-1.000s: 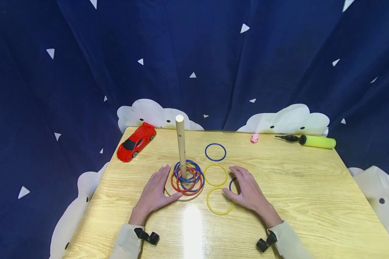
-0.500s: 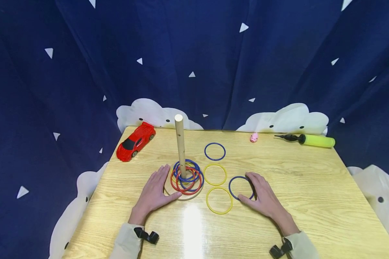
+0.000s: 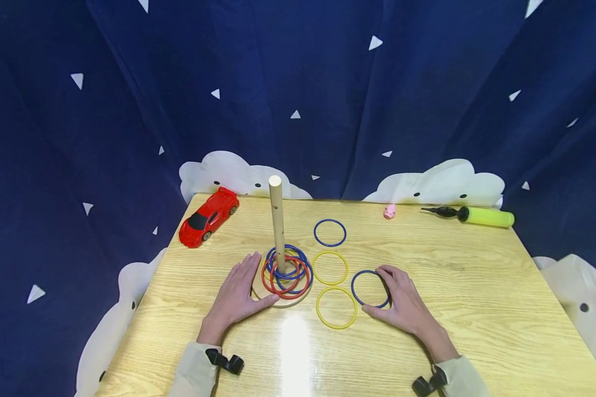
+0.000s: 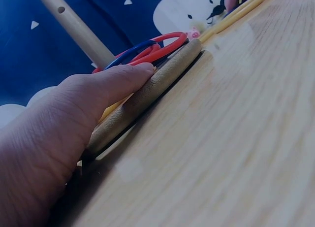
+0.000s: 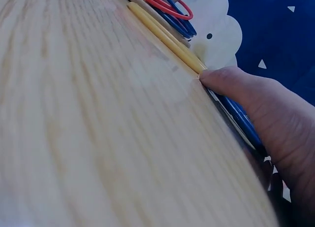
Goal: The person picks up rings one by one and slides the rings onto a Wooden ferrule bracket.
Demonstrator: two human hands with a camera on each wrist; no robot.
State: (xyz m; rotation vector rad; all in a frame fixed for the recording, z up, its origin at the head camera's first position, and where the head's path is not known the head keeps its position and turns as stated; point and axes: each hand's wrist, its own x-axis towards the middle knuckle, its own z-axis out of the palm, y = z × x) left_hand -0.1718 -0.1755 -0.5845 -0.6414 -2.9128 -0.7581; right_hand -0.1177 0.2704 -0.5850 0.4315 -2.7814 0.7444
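In the head view, a wooden post [image 3: 277, 220] rises from a round wooden base [image 3: 259, 288], with several red, blue and yellow rings [image 3: 288, 271] looped loosely around its foot. My left hand [image 3: 233, 292] rests against the base's left side, fingers straight, thumb along the front rim. The left wrist view shows that thumb lying over the edge of the base [image 4: 142, 96]. On the right, my right hand [image 3: 402, 298] spans a flat blue ring [image 3: 354, 292], fingertips at its far edge and thumb at its near edge. In the right wrist view, the thumb partly hides this blue ring [image 5: 241, 121].
Two yellow rings [image 3: 318, 311] lie between the base and the right hand, with another blue ring [image 3: 315, 234] behind them. A red toy car [image 3: 208, 218] stands back left. Toward the back right are a small pink pig toy [image 3: 389, 212] and a yellow-green hand pump [image 3: 487, 216].
My right hand has moved right from beside the yellow rings to the blue ring, and its thumb has shifted to the near edge. My left hand has stayed at the base.
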